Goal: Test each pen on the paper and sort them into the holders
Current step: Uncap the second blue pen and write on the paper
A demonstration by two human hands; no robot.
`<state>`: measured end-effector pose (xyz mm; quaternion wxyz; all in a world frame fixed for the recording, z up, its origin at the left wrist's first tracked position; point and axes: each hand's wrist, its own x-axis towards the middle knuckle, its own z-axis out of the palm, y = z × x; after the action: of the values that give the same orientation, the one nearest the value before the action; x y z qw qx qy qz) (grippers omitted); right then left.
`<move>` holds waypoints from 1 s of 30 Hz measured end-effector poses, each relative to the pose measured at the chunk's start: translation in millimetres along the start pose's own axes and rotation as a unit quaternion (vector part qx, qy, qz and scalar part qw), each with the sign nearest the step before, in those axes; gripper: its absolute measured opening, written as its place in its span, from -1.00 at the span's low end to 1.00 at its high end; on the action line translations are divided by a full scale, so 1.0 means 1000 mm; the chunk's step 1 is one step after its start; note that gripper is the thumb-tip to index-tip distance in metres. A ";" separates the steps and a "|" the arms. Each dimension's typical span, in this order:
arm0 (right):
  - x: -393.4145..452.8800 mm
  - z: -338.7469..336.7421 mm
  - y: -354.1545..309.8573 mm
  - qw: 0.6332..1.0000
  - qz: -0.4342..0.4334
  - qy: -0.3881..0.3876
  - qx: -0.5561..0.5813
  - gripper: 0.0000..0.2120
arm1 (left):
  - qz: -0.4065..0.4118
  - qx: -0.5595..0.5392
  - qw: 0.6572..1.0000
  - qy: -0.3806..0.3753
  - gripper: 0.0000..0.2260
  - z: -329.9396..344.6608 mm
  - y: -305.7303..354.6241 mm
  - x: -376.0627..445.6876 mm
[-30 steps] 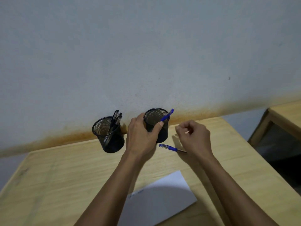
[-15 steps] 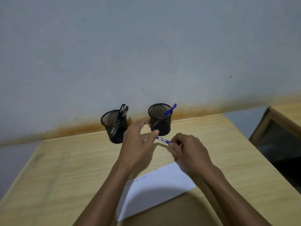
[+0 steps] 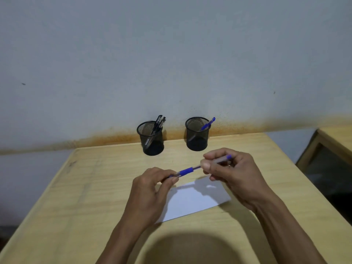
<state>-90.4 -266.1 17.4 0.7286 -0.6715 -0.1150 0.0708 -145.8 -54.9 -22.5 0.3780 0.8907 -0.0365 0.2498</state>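
A blue pen is held above the desk between both hands. My left hand pinches its tip end, and my right hand grips the clear barrel near its back end. Under the hands lies a white sheet of paper. Two black mesh holders stand at the far edge by the wall. The left holder has black pens in it. The right holder has one blue pen leaning out.
The wooden desk ends at a grey wall with a rust-coloured stain along its base. A second wooden piece of furniture stands to the right across a gap. A dark shadow falls on the desk's near edge.
My right hand picked the blue pen up from the desk and drew it back over the paper. My left hand left the right holder and took the pen's tip end.
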 end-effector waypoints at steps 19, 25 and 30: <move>0.031 0.007 0.021 0.952 0.060 0.238 0.182 -0.82 | -0.053 0.052 0.984 0.160 -0.92 -0.032 -0.009 -0.038; 0.036 0.003 0.037 0.980 0.060 0.171 0.085 -0.80 | -0.172 0.058 0.978 0.107 -0.88 -0.037 -0.050 -0.023; 0.019 0.021 0.056 0.982 0.079 0.161 0.054 -0.77 | -0.195 0.099 0.976 -0.002 -0.77 -0.013 -0.076 0.013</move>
<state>-74.8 -235.8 -35.8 0.7650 -0.6406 0.0611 0.0255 -120.8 9.7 -58.7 0.3290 0.9143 0.1623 0.1716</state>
